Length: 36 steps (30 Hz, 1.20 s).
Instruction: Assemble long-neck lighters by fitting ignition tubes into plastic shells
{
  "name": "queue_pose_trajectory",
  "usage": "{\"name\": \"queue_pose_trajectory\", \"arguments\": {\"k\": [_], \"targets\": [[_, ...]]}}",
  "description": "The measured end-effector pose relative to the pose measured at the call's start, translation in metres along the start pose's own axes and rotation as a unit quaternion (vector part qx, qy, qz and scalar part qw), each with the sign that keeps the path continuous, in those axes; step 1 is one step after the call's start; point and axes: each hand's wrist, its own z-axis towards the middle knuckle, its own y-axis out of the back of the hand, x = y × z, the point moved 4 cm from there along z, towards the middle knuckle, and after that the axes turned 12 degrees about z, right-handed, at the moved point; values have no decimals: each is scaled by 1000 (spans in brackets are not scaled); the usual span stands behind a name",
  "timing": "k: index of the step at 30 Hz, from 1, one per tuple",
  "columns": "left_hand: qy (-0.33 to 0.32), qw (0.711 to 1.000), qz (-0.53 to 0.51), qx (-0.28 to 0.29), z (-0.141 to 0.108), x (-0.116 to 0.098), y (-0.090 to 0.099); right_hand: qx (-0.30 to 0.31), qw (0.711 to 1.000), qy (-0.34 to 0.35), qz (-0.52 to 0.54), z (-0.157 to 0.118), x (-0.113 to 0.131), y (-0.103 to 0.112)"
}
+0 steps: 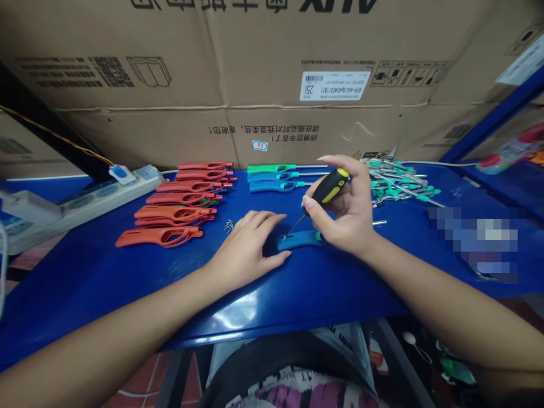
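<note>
My right hand is wrapped around a black and yellow screwdriver, tilted with its thin shaft pointing down to the left. Its tip meets the handle of a blue gas lighter, where a small shiny piece, perhaps a screw, shows. This lighter lies flat, its metal tube running right beneath my right hand. My left hand rests at the lighter's left end, thumb and forefinger apart on either side of it. Whether the thumb presses on the handle is unclear. A few small screws lie just beyond my left hand.
Several red and orange lighter bodies are lined up at the left. Green and blue lighters lie at the back, beside a pile of metal tubes with green ends. A power strip borders the left; a cardboard box stands behind.
</note>
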Motion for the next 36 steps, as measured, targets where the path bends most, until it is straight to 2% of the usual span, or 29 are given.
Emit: {"name": "queue_pose_trajectory", "arguments": {"k": [3, 5, 21, 26, 28, 32, 36], "targets": [[-7, 999, -10, 43, -1, -1, -6, 10, 1000, 16, -6, -4, -1, -3], [-11, 998, -19, 52, -2, -2, -9, 28, 999, 26, -21, -7, -1, -5], [-39, 997, -64, 24, -3, -6, -10, 112, 988, 75, -71, -10, 3, -9], [-37, 997, -71, 9, -3, -6, -10, 212, 966, 126, -78, -7, 6, -10], [-31, 997, -74, 2, -4, -6, -9, 234, 957, 148, -82, -7, 8, -10], [-25, 996, -80, 0, -3, -5, -9, 240, 953, 162, -90, -8, 9, -11], [-23, 996, -84, 1, -3, -5, -9, 242, 954, 143, -103, -7, 8, -11]]}}
